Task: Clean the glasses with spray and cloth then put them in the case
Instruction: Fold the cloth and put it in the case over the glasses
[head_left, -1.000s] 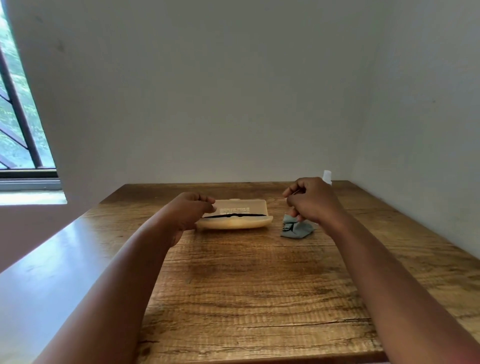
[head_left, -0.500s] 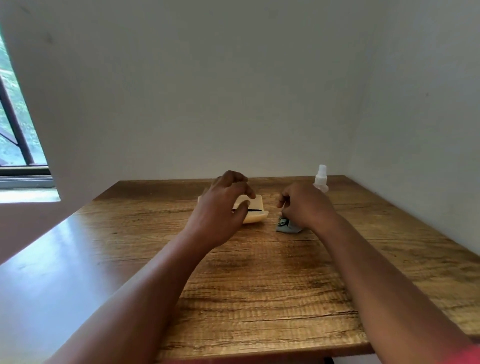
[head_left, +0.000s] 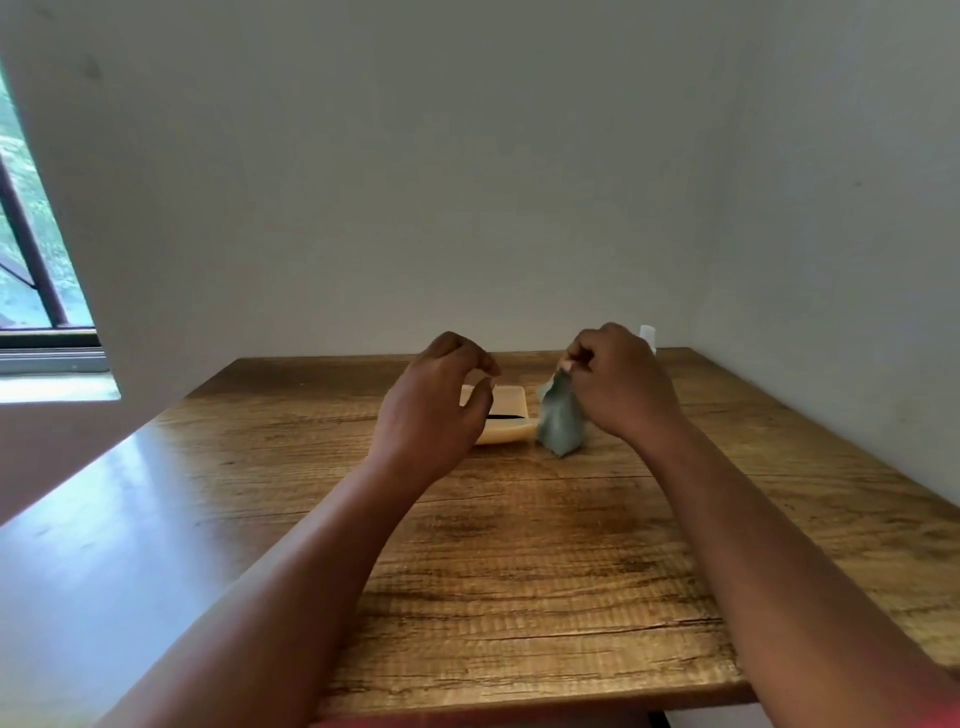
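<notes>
A person's two bare forearms reach across a wooden surface (head_left: 519, 561) set in a corner between pale walls. The likeliest slip, as a judgement: the grey-green cloth (head_left: 560, 423) hangs from a fingertip pinch only, so a loosened pinch would drop it, and the spray bottle (head_left: 648, 334), standing just behind the right hand (head_left: 618, 387) with only its white top showing, could be knocked over if that hand swings back. The left hand (head_left: 434, 402) could also nudge the cream case (head_left: 506, 415) along the wood. The right hand is curled and pinches the cloth's upper edge, holding it up so its lower corner hangs at or just above the wood, right beside the case. The left hand is half curled, thumb and fingers arched apart over the case's left end; whether it touches the case cannot be told, and it grasps nothing visible. The case lies toward the far edge, open, a dark strip across it that may be the glasses, though that is too small to confirm.
</notes>
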